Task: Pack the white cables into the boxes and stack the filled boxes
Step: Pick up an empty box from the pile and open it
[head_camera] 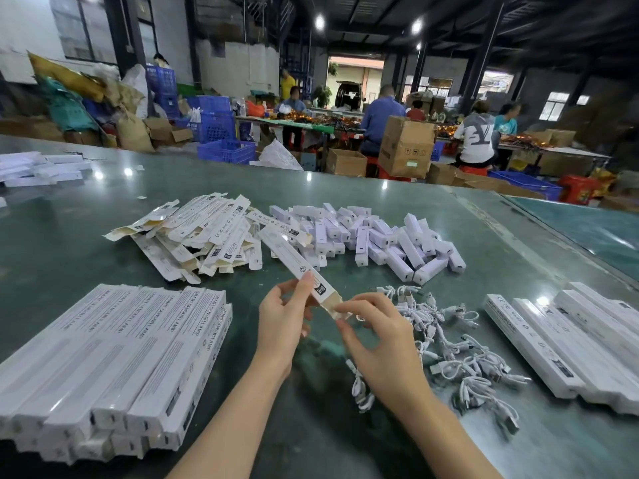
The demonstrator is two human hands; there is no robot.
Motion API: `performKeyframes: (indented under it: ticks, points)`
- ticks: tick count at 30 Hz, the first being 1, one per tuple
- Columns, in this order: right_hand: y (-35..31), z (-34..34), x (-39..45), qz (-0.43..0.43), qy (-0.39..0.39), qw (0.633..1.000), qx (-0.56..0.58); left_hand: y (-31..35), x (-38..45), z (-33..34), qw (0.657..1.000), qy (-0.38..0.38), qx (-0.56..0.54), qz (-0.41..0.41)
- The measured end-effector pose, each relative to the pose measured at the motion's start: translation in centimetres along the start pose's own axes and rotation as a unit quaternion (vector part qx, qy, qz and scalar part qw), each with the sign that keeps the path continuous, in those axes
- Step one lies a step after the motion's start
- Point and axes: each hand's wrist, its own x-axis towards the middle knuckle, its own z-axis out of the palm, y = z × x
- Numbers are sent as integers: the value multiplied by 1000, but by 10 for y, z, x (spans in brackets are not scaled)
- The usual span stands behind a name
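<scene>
A long white box (294,261) is held above the green table, angled away from me. My left hand (285,316) grips its near part between thumb and fingers. My right hand (377,337) pinches the open tan end flap (337,311) of that box. A tangle of short white cables (453,344) lies on the table just right of my right hand. A stack of closed long white boxes (114,361) sits at the left front. Another row of closed long boxes (570,340) lies at the right.
A heap of flat unfolded box sleeves (193,233) and a pile of small white boxes (373,236) lie beyond my hands. More white boxes (38,167) sit at the far left. The table's far edge (345,174) borders cartons, blue crates and seated workers.
</scene>
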Motion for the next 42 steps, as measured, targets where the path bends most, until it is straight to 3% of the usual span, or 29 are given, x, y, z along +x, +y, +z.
performKeyframes:
  ticks: [6,11,13,18,21,23,27,30,32,34,36,39,42]
  points:
    - [-4,2,-2,17,-52,998,-13,1,0,0,1000,-1,-17,-7]
    - [-9,5,-6,-6,-151,981,-124,2,2,-1,997,28,-68,-18]
    - [-11,6,-5,-1,-163,980,-112,2,3,0,996,41,-76,-14]
    - [-8,-2,23,100,48,994,19,2,4,1,991,74,-111,2]
    - [11,-6,56,175,22,980,-87,1,5,0,989,81,-127,6]
    - [28,-8,80,218,-16,957,-191,0,6,1,989,78,-125,9]
    - [58,-12,118,287,-95,862,-406,-1,7,1,990,70,-118,17]
    - [75,-11,129,327,-145,804,-475,-3,8,1,992,67,-109,21]
    - [82,-10,131,345,-149,790,-484,-3,8,1,992,63,-107,19]
    - [87,-9,129,347,-133,798,-475,-2,7,1,993,56,-104,18]
    - [89,-9,126,345,-88,831,-427,-1,6,1,994,49,-92,19]
    - [83,-13,118,348,44,903,-249,-1,5,1,996,41,-75,19]
    - [66,-23,105,315,143,936,-62,0,4,1,996,37,-74,13]
